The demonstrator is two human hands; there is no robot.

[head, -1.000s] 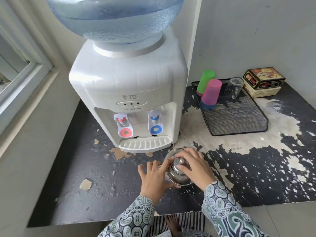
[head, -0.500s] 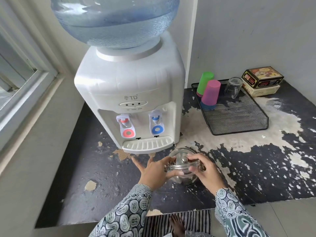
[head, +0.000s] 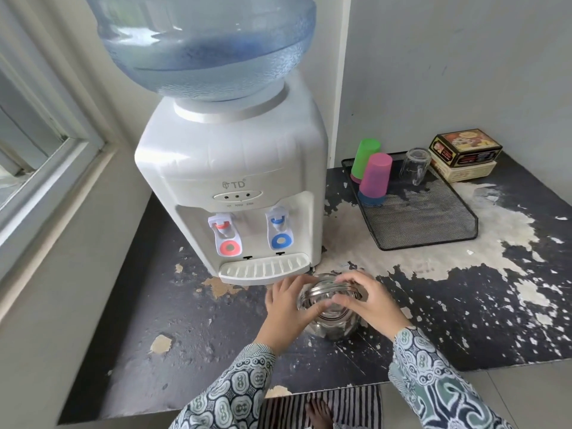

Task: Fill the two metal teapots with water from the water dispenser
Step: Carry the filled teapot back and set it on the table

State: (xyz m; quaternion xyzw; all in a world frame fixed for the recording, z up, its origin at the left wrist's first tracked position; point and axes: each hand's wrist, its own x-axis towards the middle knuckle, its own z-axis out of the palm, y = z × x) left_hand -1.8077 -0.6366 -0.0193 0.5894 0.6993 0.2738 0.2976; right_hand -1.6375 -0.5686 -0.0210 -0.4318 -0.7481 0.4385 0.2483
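One metal teapot (head: 329,308) was seen low in the centre of the frame, standing on the worn dark table (head: 464,320) just below and slightly right of the drip tray (head: 264,269) of the water dispenser (head: 235,187). It was held from both sides: the left hand (head: 289,309) was pressed against its left flank, fingers curled onto the rim, and the right hand (head: 370,301) was wrapped over its right side and top edge, fingers closed on the rim. Whether a lid was on could not be told; the top appeared blurred.

The relation that mattered was judged to be this: the blue tap (head: 280,232) lay up and to the left of the teapot, nearer the left hand, and the pot's mouth faced upward, so a short lift up-left would be needed to bring it under the spout.

Counted: one teapot in view, the second not seen; two taps, the other being the red tap (head: 227,239); one water bottle (head: 204,44); one mesh tray (head: 433,221) at right holding a green cup (head: 366,156), a pink cup (head: 376,173) and one clear glass (head: 414,165); two stacked boxes (head: 464,154) beyond it.
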